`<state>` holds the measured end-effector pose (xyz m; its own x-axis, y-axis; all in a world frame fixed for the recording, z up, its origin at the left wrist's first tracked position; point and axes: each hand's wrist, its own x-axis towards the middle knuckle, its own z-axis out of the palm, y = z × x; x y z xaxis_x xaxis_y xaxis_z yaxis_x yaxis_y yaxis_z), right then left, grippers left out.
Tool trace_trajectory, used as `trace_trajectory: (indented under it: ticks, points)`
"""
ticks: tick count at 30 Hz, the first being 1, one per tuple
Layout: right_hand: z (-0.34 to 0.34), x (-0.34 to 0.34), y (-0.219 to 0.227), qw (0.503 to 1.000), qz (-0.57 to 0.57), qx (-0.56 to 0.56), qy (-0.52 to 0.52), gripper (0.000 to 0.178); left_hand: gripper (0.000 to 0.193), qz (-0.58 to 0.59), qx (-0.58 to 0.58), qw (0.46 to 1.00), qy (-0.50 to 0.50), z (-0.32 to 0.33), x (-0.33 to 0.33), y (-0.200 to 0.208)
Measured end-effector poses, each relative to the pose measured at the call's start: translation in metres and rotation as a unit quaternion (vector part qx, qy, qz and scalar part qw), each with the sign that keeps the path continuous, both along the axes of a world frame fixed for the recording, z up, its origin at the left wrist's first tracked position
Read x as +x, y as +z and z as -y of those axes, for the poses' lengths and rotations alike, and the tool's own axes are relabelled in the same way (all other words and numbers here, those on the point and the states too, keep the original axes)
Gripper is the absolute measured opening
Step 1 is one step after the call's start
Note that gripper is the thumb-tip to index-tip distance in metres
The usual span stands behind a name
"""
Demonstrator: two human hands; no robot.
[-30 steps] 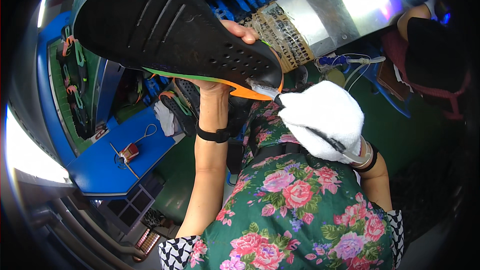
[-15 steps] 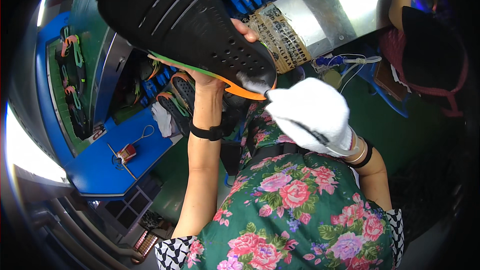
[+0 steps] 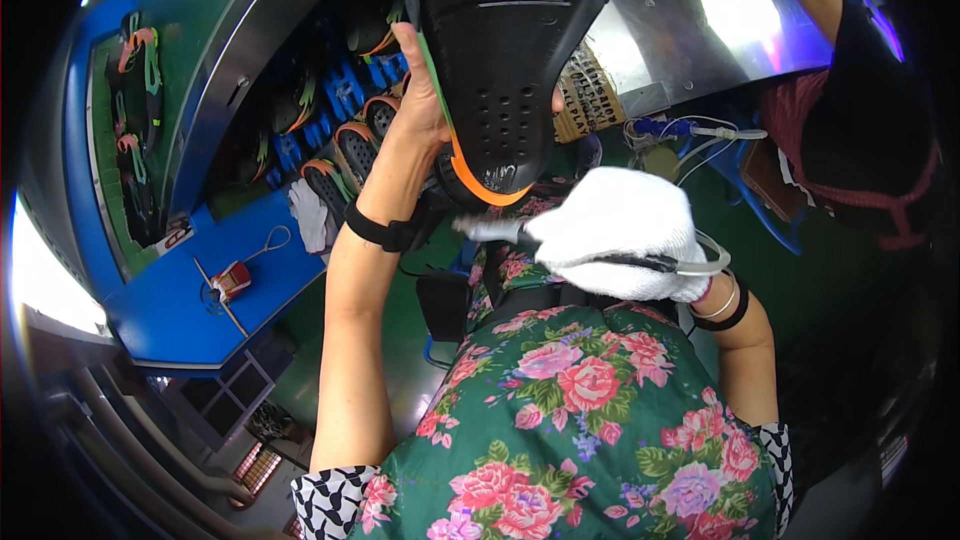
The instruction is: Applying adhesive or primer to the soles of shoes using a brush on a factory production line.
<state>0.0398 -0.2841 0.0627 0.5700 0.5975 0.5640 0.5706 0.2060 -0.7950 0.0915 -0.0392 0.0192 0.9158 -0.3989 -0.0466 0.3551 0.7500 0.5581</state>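
Note:
My left hand [image 3: 425, 90] holds up a large black shoe sole [image 3: 510, 50] with an orange and green rim, its ribbed underside facing me and its heel end pointing down. My right hand [image 3: 615, 232], in a white cloth glove, grips a thin silver tool [image 3: 488, 228] with a tube trailing from it. The tool's tip sits just below the sole's orange heel edge. A black band circles my left wrist.
More black and orange soles [image 3: 350, 145] lie in blue racks on the conveyor behind. A blue shelf [image 3: 190, 300] at left carries a small red object and a white glove. Another person [image 3: 860, 130] in a dark top works at right, by a shiny metal panel [image 3: 720, 30].
My left hand has turned the sole from lying crosswise to standing nearly upright, heel end down. My gloved right hand has shifted with the tool and stays at the heel edge.

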Motion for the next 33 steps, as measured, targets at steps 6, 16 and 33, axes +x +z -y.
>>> trace_trajectory:
  ticks: [6,16,33]
  points:
    - [-0.004,0.0,-0.006,0.993,0.083,-0.087,-0.011,0.032,0.117,0.052,0.071,0.988,-0.128,-0.01,0.005,0.005]
    - [-0.012,0.017,-0.009,0.994,-0.042,-0.025,0.096,0.024,0.095,-0.089,0.277,0.944,-0.155,-0.009,0.003,0.009]
    - [0.002,0.043,0.023,0.973,-0.138,-0.04,-0.179,0.018,0.06,-0.161,-0.055,0.981,-0.094,-0.001,-0.045,-0.029]
